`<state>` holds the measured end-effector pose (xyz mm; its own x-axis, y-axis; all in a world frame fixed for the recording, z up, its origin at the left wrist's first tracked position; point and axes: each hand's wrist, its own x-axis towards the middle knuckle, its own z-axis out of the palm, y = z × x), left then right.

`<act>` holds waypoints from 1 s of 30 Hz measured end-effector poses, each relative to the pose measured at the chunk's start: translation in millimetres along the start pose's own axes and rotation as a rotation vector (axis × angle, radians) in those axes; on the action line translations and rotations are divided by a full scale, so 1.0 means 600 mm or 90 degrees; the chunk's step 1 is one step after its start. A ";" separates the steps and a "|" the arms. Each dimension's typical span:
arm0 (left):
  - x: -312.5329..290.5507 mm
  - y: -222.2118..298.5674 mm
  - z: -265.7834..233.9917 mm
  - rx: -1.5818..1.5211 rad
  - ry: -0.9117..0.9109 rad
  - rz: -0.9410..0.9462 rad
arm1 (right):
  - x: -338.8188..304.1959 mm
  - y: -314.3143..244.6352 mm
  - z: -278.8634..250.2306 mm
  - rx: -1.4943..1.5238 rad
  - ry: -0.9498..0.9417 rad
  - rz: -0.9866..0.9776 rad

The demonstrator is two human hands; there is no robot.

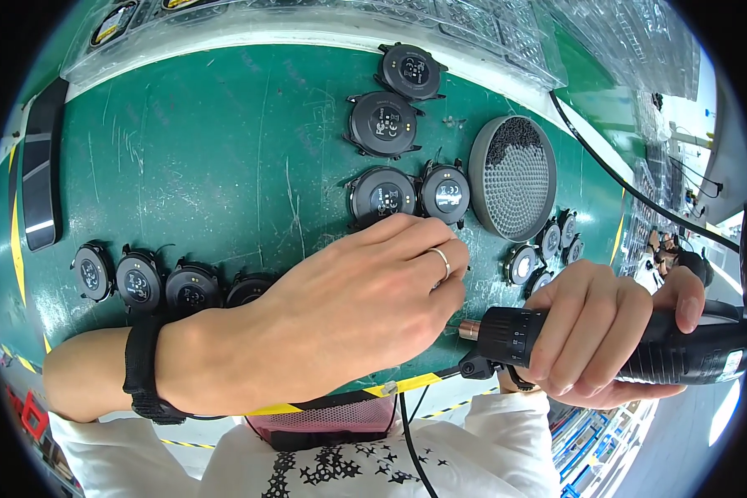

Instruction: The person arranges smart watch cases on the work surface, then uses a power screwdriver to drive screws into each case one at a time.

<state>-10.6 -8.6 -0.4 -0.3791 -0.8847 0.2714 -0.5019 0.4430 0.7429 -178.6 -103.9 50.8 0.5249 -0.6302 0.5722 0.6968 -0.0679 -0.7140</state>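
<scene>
My right hand (593,332) is wrapped round a black electric screwdriver (506,339), its copper-coloured tip aimed left at my other hand. My left hand (373,290), with a ring and a black wristband, reaches across the green mat with its fingers bent and close together. What lies under its fingertips is hidden. Just beyond its knuckles sit two round black watch cases face down, a left watch case (382,195) and a right watch case (446,192). Farther off lie another watch case (383,124) and a top watch case (411,70).
A round grey dish (513,178) holds small black screws at its far side. Several watch cases (139,280) line up at the left; a cluster of smaller-looking ones (549,241) sits right. A dark glossy bar (43,166) and clear plastic trays (440,33) border the mat (199,141); a black cable (631,183) crosses right.
</scene>
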 end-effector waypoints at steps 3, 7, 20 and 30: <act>-0.001 -0.002 0.002 0.003 0.029 0.005 | 0.000 -0.001 0.002 -0.008 -0.001 0.005; -0.002 -0.002 0.001 -0.007 0.019 -0.002 | -0.003 0.003 0.002 -0.011 0.009 0.003; 0.002 0.016 0.009 0.036 0.098 -0.049 | 0.002 -0.002 -0.011 -0.070 -0.048 -0.044; -0.020 0.028 -0.010 0.266 -0.055 0.047 | 0.013 -0.023 -0.057 -0.174 -0.105 0.027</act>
<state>-9.9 8.4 12.7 -0.4809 -0.8407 0.2488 -0.7360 0.5413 0.4065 -201.1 -134.6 51.3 0.6382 -0.5047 0.5813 0.5271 -0.2639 -0.8078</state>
